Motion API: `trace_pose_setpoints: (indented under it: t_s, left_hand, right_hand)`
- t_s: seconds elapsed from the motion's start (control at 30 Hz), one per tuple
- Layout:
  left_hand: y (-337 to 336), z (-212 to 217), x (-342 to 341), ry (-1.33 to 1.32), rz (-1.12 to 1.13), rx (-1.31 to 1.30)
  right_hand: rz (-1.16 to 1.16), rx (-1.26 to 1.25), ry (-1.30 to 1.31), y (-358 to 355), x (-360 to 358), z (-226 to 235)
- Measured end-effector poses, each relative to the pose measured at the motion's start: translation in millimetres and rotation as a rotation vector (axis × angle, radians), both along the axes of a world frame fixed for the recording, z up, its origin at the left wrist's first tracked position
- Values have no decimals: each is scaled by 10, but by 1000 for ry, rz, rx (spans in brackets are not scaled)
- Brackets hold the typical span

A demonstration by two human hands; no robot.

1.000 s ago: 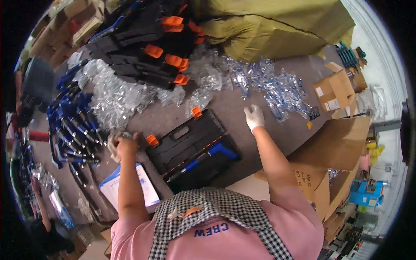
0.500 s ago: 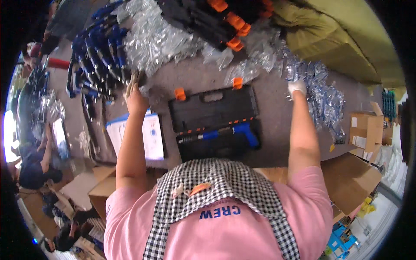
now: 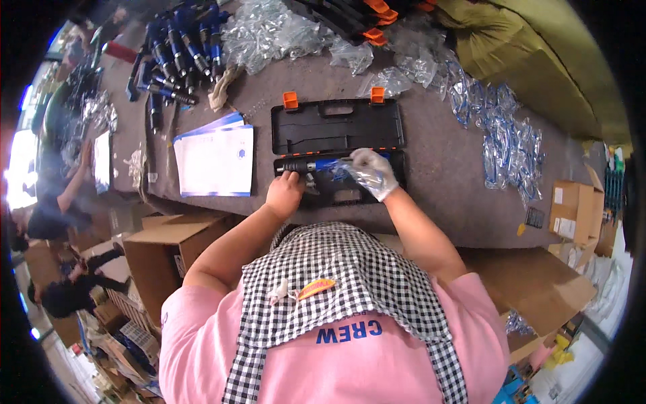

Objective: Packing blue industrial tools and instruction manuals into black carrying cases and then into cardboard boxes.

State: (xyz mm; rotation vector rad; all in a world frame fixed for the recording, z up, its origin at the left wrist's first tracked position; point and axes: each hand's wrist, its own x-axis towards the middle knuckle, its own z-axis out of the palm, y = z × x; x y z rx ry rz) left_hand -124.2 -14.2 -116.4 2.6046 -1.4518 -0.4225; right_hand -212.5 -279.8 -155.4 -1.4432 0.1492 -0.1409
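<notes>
An open black case (image 3: 336,138) lies before me with its lid folded back and two orange latches at the far edge. In its near half rests a blue-and-black tool (image 3: 296,166), shaped like a nail gun. My right hand (image 3: 378,170), in a white glove, grips a clear plastic packet (image 3: 360,176) with blue inside, over the tool's right part, hiding its handle. My left hand (image 3: 286,194) is bare. Its fingers are closed at the case's near left edge, below the tool's barrel, with a small clear plastic bag (image 3: 310,184) at the fingertips.
Papers (image 3: 215,161) lie left of the case, with a crumpled tan glove (image 3: 222,89) beyond them. Several blue-and-black tools (image 3: 185,50) are heaped at the far left. Clear bags (image 3: 269,37) lie at the back, blue-tinted packets (image 3: 511,151) at the right. Cardboard boxes (image 3: 171,242) stand along the near edge.
Both hands have come inward to the case: the left from beside the tool heap, the right from the packet pile with a packet in it. The view has shifted a little.
</notes>
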Motion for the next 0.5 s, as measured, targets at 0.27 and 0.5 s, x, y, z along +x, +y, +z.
trace_pose_setpoints:
  t_s: [0.27, 0.5]
  left_hand:
    - [-586, 292, -268, 85, 144, -274]
    - [-892, -144, -285, -114, -32, -129]
  right_hand:
    - [362, -153, -85, -132, 261, -77]
    - [-63, -858, 222, -857, -310, 544]
